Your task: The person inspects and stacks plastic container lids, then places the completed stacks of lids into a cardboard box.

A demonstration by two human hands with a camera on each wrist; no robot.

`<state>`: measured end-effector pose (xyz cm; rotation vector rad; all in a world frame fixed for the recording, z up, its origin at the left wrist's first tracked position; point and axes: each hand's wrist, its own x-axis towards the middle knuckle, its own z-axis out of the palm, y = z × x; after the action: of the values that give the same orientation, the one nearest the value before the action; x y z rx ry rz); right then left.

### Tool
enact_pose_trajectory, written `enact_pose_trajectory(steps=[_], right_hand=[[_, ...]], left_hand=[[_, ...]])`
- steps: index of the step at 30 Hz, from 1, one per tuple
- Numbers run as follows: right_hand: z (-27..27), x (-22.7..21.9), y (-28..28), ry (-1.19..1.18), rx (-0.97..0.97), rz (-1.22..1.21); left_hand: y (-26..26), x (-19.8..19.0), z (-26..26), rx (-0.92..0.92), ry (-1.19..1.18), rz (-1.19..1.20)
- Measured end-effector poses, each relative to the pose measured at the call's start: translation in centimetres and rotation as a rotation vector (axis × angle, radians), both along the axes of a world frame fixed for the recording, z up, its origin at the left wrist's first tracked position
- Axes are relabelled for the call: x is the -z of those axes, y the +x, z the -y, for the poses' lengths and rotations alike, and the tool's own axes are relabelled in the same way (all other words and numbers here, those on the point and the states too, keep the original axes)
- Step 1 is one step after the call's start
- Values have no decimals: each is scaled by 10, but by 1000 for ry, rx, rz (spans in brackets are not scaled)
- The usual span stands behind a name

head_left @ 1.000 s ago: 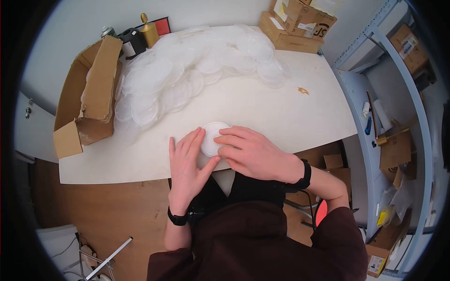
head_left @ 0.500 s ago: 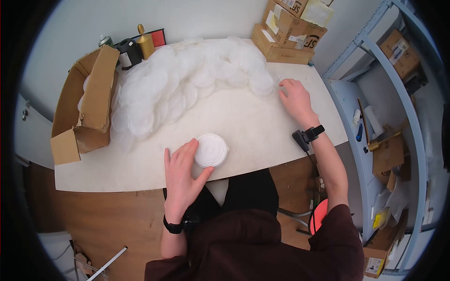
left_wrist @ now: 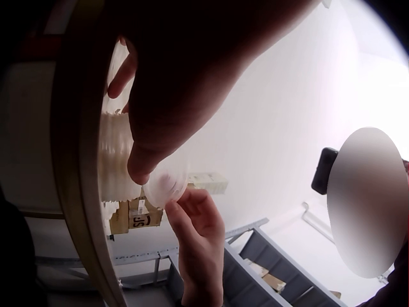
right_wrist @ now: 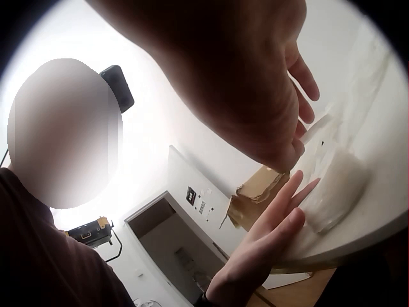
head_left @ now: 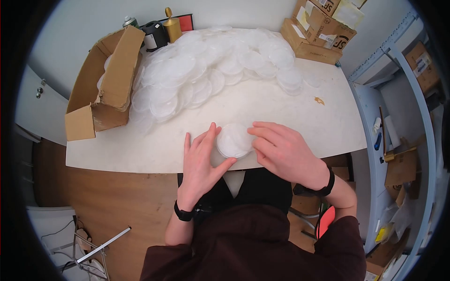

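Note:
On the table in front of me stands a round stack of translucent white plastic lids [head_left: 230, 144]; the left wrist view shows the ridged side of the stack [left_wrist: 114, 160]. My left hand [head_left: 201, 161] rests against its left and near sides, thumb and fingers fairly straight and spread around it. At the right of the stack, my right hand [head_left: 289, 153] pinches the edge of a thin translucent lid [left_wrist: 167, 184] between thumb and fingers. In the left wrist view that lid is tilted up beside the stack.
A large heap of loose translucent lids [head_left: 187, 77] spreads over the back of the table [head_left: 300, 117]. An open cardboard box [head_left: 117, 75] stands at the left, stacked cartons [head_left: 318, 35] at the back right. Metal shelving [head_left: 370, 154] lies beyond the table's right edge.
My right hand reached out to the right end of the heap, then came back to the stack with a lid. My left hand has stayed at the stack.

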<state>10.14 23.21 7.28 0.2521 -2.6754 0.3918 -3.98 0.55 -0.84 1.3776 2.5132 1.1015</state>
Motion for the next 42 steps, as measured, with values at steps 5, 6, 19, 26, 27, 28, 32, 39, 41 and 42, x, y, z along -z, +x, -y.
enact_pose_trajectory(steps=[5, 6, 19, 26, 27, 28, 32, 39, 41, 42], right_hand=[[13, 22, -11, 24, -127, 82], [14, 22, -11, 25, -129, 83], [-80, 21, -13, -135, 303, 47], [-239, 66, -7, 220, 792, 61], [-245, 69, -6, 223, 797, 59], [-246, 68, -5, 231, 817, 120], [-236, 62, 2, 229, 858, 91], [-67, 9, 17, -55, 372, -82], [-22, 8, 15, -42, 170, -55], [-8, 12, 13, -48, 170, -59]], left_hand=[[-1, 0, 2, 4, 9, 23], [-2, 0, 2, 3, 9, 23], [0, 4, 0, -5, -6, -54], [2, -2, -1, -1, -1, -23], [2, -1, 0, -7, -9, -36], [2, 1, -1, -14, -18, -47], [1, 3, -1, -7, -17, -43], [1, -1, -2, -29, 2, -47], [0, -1, 1, -13, -17, -45], [0, 0, 0, -12, -21, -58]])
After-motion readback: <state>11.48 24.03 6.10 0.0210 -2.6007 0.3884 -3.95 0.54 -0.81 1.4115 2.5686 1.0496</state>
